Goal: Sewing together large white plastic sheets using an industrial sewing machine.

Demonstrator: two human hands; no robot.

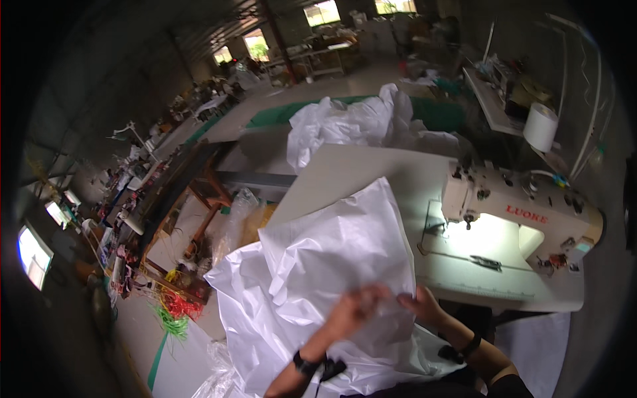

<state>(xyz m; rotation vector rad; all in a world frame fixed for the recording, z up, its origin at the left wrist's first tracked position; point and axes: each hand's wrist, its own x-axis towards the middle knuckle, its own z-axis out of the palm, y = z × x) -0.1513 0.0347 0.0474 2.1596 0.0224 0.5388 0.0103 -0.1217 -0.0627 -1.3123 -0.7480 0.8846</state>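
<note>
A large white plastic sheet (pixel 332 245) lies crumpled over the front left of the sewing table (pixel 358 166) and hangs down toward me. My right hand (pixel 424 306) is closed at the sheet's right edge, thumb toward the left, with the edge pinched in it. Just left of it, my left hand (pixel 360 307) is over the sheet, smeared by motion, so its fingers do not show clearly. The sewing machine (pixel 524 205) stands to the right with its lamp lit. On its bed lies a pair of thread snips (pixel 486 263), apart from both hands.
Another heap of white sheeting (pixel 345 126) lies beyond the table. A white thread cone (pixel 541 126) stands at the back right. Left of the table are a wooden frame (pixel 206 192), clear plastic, and red strands (pixel 180 305) and green strands (pixel 172 324) on the floor.
</note>
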